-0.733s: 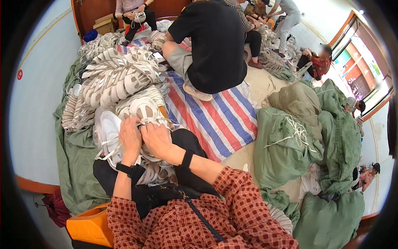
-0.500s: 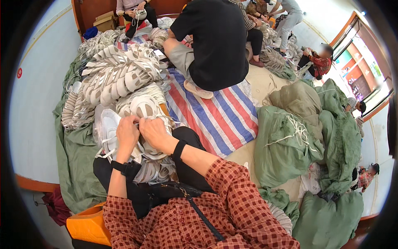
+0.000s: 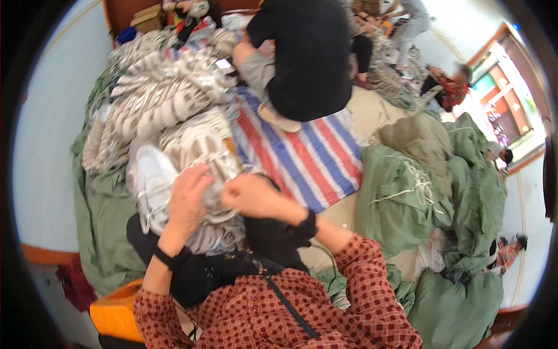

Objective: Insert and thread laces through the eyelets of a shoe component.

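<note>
Beige-and-white shoe uppers (image 3: 204,148) lie in a stack in front of me, across my lap. My left hand (image 3: 189,198) is raised over the near end of that stack, its fingers bent and smeared by motion. To its right, my right hand (image 3: 251,195) is closed with the fingers drawn together; whatever it pinches is too blurred to name. A gap separates the two hands, and part of an upper shows between them. Beside my left hand rests a white shoe (image 3: 156,177) with loose white laces hanging from it.
More bundled uppers (image 3: 165,102) are heaped beyond, on green cloth. A striped red, white and blue sheet (image 3: 302,154) covers the floor ahead, where a person in black (image 3: 308,58) sits. Stuffed green sacks (image 3: 401,200) stand at right. An orange seat (image 3: 119,314) shows at lower left.
My hands were together at the upper; now they are apart. The right has moved right and the left slightly down and right. The view has shifted a little.
</note>
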`<state>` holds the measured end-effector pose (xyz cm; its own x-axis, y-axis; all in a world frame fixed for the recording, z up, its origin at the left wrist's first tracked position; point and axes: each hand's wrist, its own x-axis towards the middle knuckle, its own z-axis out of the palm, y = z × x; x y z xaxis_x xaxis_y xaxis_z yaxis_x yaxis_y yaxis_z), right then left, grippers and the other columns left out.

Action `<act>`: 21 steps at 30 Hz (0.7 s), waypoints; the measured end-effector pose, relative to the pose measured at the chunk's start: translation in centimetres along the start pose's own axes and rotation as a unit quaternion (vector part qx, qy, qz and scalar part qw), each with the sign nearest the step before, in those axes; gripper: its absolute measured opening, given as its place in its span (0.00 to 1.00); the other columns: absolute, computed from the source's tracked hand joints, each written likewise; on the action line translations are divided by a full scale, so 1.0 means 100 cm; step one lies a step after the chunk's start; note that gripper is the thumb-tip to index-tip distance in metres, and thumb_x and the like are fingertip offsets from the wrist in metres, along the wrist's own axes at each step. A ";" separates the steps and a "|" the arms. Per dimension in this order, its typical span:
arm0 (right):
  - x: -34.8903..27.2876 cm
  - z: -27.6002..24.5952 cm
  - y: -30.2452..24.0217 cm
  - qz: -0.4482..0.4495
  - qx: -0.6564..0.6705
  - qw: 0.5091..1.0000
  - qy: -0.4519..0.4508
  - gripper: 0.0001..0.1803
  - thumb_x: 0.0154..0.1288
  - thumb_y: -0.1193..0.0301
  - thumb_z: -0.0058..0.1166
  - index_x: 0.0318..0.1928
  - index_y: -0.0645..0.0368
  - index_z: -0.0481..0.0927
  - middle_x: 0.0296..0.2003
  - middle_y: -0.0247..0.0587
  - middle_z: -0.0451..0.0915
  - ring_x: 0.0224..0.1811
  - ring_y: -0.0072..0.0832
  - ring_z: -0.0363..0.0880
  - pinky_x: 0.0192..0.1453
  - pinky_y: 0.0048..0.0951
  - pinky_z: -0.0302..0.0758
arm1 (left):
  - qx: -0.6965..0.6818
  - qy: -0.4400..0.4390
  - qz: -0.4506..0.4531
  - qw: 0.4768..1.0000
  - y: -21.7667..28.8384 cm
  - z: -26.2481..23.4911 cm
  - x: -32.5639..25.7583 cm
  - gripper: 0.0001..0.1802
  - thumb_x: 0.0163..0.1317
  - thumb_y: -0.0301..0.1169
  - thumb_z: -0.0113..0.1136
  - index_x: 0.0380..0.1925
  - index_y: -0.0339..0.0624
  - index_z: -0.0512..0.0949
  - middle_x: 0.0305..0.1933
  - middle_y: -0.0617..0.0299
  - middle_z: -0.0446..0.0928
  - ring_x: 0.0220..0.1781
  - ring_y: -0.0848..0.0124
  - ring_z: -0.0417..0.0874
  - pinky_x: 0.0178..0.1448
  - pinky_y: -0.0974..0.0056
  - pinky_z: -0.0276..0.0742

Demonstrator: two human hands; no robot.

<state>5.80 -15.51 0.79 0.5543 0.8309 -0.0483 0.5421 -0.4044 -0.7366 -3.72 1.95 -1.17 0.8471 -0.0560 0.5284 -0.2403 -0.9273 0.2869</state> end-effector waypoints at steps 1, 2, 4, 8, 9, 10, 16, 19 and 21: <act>0.003 -0.002 0.015 -0.001 -0.004 0.999 0.037 0.16 0.58 0.58 0.48 0.29 0.57 0.82 0.27 0.52 0.81 0.31 0.49 0.81 0.37 0.46 0.76 | 0.018 -0.012 0.034 0.999 0.007 0.004 0.002 0.19 0.53 0.22 0.51 0.46 0.43 0.77 0.52 0.55 0.77 0.61 0.59 0.74 0.66 0.52 0.67; 0.002 -0.006 0.025 -0.017 0.002 0.999 0.052 0.16 0.60 0.59 0.47 0.28 0.60 0.79 0.26 0.53 0.79 0.29 0.50 0.80 0.35 0.47 0.74 | 0.010 0.000 0.063 0.998 0.015 0.011 0.010 0.14 0.54 0.24 0.50 0.41 0.42 0.76 0.46 0.55 0.77 0.56 0.59 0.76 0.65 0.52 0.68; -0.003 -0.008 0.031 0.035 0.084 0.994 0.052 0.15 0.62 0.63 0.47 0.27 0.62 0.77 0.23 0.54 0.77 0.28 0.49 0.79 0.32 0.45 0.72 | 0.024 -0.072 0.081 0.994 0.002 0.024 0.009 0.08 0.54 0.25 0.51 0.35 0.41 0.74 0.37 0.57 0.74 0.46 0.59 0.77 0.57 0.54 0.71; -0.009 -0.003 0.033 0.034 0.033 0.982 0.185 0.12 0.61 0.65 0.57 0.41 0.59 0.76 0.35 0.48 0.80 0.34 0.43 0.80 0.37 0.40 0.75 | -0.033 -0.013 0.008 0.999 0.016 0.030 -0.006 0.05 0.52 0.23 0.53 0.30 0.42 0.72 0.31 0.57 0.70 0.37 0.58 0.75 0.46 0.57 0.71; -0.010 -0.002 0.030 0.044 0.036 0.981 0.184 0.16 0.60 0.67 0.58 0.47 0.59 0.75 0.41 0.49 0.80 0.39 0.44 0.81 0.42 0.41 0.76 | -0.038 0.007 0.004 0.999 0.020 0.026 -0.006 0.06 0.51 0.22 0.53 0.31 0.42 0.72 0.32 0.57 0.70 0.37 0.58 0.75 0.44 0.58 0.70; -0.008 0.004 0.032 0.042 0.043 0.982 0.180 0.16 0.60 0.67 0.58 0.47 0.59 0.75 0.41 0.49 0.80 0.39 0.44 0.81 0.42 0.41 0.76 | -0.041 0.006 -0.024 0.999 0.023 0.020 -0.006 0.08 0.50 0.21 0.54 0.32 0.42 0.74 0.33 0.57 0.72 0.39 0.58 0.76 0.44 0.58 0.71; 0.021 0.034 0.027 -0.068 -0.133 0.960 0.239 0.31 0.53 0.77 0.53 0.59 0.71 0.65 0.52 0.58 0.71 0.55 0.51 0.71 0.57 0.45 0.72 | -0.112 0.115 -0.164 0.973 0.022 0.014 0.015 0.12 0.52 0.20 0.57 0.39 0.42 0.77 0.36 0.56 0.75 0.41 0.55 0.77 0.43 0.56 0.73; 0.038 0.037 0.034 -0.084 -0.188 0.946 0.251 0.29 0.54 0.76 0.53 0.58 0.70 0.66 0.48 0.57 0.73 0.51 0.50 0.72 0.53 0.45 0.73 | -0.098 0.078 -0.195 0.973 0.027 0.025 0.021 0.12 0.54 0.21 0.56 0.40 0.42 0.78 0.35 0.56 0.76 0.41 0.55 0.78 0.42 0.57 0.74; 0.049 0.035 0.038 -0.046 -0.186 0.948 0.256 0.27 0.54 0.77 0.53 0.57 0.69 0.68 0.45 0.55 0.74 0.49 0.49 0.73 0.50 0.45 0.74 | -0.050 0.047 -0.192 0.979 0.029 0.037 0.022 0.12 0.55 0.23 0.55 0.40 0.42 0.79 0.34 0.57 0.76 0.40 0.57 0.78 0.41 0.57 0.72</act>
<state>8.38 -11.66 -4.56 0.6762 0.6133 0.4082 0.7352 -0.5252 -0.4286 -0.84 -2.19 -2.13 0.8376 0.3290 0.4362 0.0383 -0.8318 0.5538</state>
